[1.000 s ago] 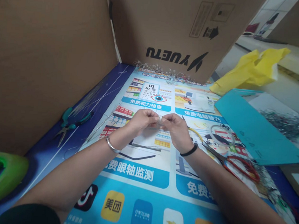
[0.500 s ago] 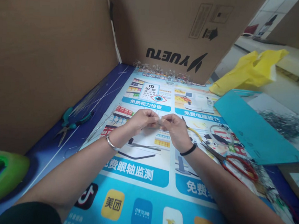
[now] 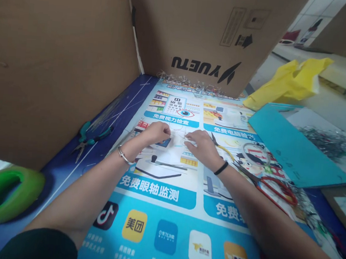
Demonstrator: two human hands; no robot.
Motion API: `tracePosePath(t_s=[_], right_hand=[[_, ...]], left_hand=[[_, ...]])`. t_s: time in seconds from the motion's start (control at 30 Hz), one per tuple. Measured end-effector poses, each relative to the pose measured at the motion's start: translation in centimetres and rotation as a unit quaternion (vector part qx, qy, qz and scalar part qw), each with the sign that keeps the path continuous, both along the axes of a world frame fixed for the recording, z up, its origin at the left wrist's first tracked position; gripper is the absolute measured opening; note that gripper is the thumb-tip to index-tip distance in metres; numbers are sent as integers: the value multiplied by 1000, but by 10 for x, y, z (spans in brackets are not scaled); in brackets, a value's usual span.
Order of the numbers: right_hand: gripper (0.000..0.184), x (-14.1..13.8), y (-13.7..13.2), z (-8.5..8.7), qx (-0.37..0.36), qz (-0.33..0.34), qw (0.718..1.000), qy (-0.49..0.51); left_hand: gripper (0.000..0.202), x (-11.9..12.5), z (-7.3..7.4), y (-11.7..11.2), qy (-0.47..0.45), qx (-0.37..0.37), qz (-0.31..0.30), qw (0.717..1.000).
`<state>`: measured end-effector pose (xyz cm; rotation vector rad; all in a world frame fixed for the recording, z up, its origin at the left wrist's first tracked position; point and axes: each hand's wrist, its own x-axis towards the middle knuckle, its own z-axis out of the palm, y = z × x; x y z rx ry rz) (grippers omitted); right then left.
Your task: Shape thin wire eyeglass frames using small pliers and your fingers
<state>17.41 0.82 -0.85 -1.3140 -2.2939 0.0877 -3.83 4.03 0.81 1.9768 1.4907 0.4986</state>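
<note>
My left hand (image 3: 157,132) is closed in a pinch above the printed sheet (image 3: 167,203). Between the hands a thin wire (image 3: 179,136) shows only faintly, reaching the fingertips on both sides. My right hand (image 3: 203,146) faces it a short way off, thumb and forefinger curved close round the wire's end, with a small gap showing. Below them, several thin dark wire lengths (image 3: 171,165) lie on the sheet. Yellow-handled pliers (image 3: 225,149) rest just beyond my right hand, close to red-handled scissors (image 3: 279,189).
Teal-handled pliers (image 3: 93,137) lie at left, near a green tape roll (image 3: 30,190). Cardboard panels (image 3: 210,32) stand behind and at left, with wire bits along the base. At right are a coil of wire (image 3: 256,152), a teal folder (image 3: 294,151), a wire pile (image 3: 324,143) and a yellow bag (image 3: 287,82).
My hands have moved apart from where their fingertips met; the left hand has gone left. The right fingers have loosened somewhat. The view has shifted slightly.
</note>
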Motion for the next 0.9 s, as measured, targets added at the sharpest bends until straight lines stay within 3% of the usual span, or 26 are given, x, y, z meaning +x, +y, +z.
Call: tracePosePath(t_s=[0.17,0.37,0.47,0.57,0.7,0.9], right_hand=[[22,0,1,-3,20,9,995,-97],[24,6,7,-5,27,-37,991,-126],[23,4,4,3,42,-46,990,-124],[22,-5,-13,21,38,-7,990,-134],[17,-23,-48,41,-70,99,971,-207],[15,-47,-83,42,-42,114,942,-312]], left_hand=[[6,1,4,-5,48,17,15,999],[7,2,1,-6,51,25,30,998],[8,2,2,-6,51,27,36,998],[8,3,3,-7,50,27,37,998],[5,3,3,-8,46,24,37,998],[6,1,4,-10,54,19,27,998]])
